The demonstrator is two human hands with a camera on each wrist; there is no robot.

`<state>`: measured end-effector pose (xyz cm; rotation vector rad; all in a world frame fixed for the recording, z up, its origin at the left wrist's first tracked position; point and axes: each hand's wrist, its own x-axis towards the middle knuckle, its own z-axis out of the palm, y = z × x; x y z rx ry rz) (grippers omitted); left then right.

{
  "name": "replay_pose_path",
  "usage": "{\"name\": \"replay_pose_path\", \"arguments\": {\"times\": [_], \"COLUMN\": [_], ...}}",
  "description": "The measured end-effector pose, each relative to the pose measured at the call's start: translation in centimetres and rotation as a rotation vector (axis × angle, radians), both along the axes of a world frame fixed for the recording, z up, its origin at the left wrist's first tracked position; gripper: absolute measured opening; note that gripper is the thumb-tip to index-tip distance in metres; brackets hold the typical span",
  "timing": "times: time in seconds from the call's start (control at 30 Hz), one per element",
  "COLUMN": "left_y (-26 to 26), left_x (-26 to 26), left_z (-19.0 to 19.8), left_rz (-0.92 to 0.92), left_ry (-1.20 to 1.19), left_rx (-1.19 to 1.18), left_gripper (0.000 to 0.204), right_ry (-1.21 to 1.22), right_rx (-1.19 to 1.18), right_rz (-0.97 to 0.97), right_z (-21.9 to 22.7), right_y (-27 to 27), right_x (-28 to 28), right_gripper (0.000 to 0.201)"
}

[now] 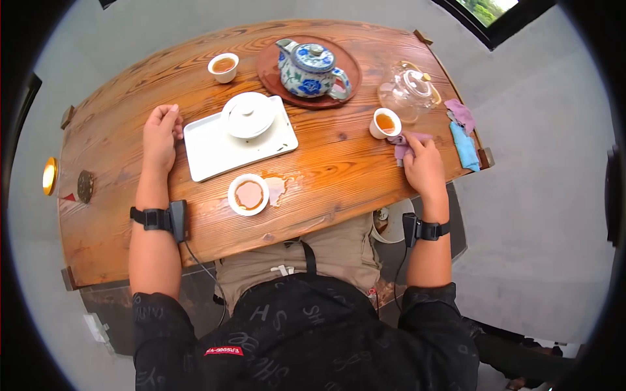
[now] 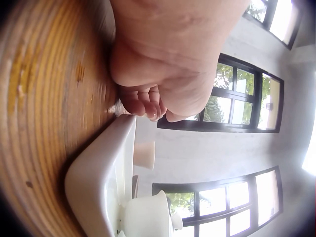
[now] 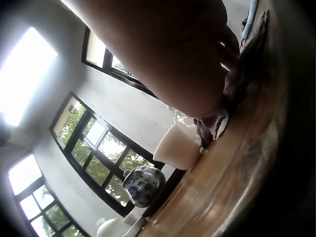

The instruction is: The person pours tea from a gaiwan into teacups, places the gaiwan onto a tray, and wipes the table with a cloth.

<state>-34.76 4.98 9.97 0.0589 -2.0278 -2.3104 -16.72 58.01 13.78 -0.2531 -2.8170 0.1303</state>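
My right hand [image 1: 425,166] is at the table's right side, its fingers pinching a purple cloth [image 1: 400,152] against the wood. Just beyond the cloth stands a white cup of tea [image 1: 385,124]; in the right wrist view that cup [image 3: 177,147] is beside the bunched cloth [image 3: 217,127]. On the left, my left hand [image 1: 160,133] rests on the table, fingers loosely curled around nothing. Its fingertips lie close to the corner of a white tray [image 1: 215,159], which bears a white gaiwan [image 1: 248,116] with its lid on.
Another tea cup [image 1: 248,195] stands near the front beside a puddle [image 1: 279,188], and one [image 1: 223,68] at the back. A blue-and-white teapot [image 1: 310,72] sits on a round brown tray [image 1: 267,65]. Right of it are a glass teapot [image 1: 407,91] and folded cloths [image 1: 464,146].
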Motion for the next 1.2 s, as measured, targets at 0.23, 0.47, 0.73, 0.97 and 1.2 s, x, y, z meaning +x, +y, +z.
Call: {"name": "replay_pose_path", "arguments": {"times": [0.23,0.47,0.73,0.97,1.2], "left_y": [0.1,0.2,-0.1,0.0,0.3], "left_x": [0.2,0.3,-0.2,0.0,0.2], "left_z": [0.3,0.4,0.2,0.1,0.5], "left_rz": [-0.011,0.008,0.019,-0.001,0.002], "left_ry": [0.006,0.000,-0.012,0.000,-0.003], "left_rx": [0.003,-0.019,-0.015,0.026,0.009], "left_gripper": [0.016,0.016,0.014,0.015,0.015], "right_ry": [0.007,-0.064,0.004,-0.028,-0.042], "right_rx": [-0.015,-0.040,-0.080,-0.181,-0.137], "right_rz": [0.083,0.244,0.403,0.507,0.686], "right_z": [0.7,1.8,0.5,0.1,0.5], "right_y": [-2.1,-10.8,-20.6,-22.7,-21.9], "right_x": [2.3,4.5,2.4,1.7,2.3], "right_gripper": [0.033,0.029,0.019,0.033,0.044]}}
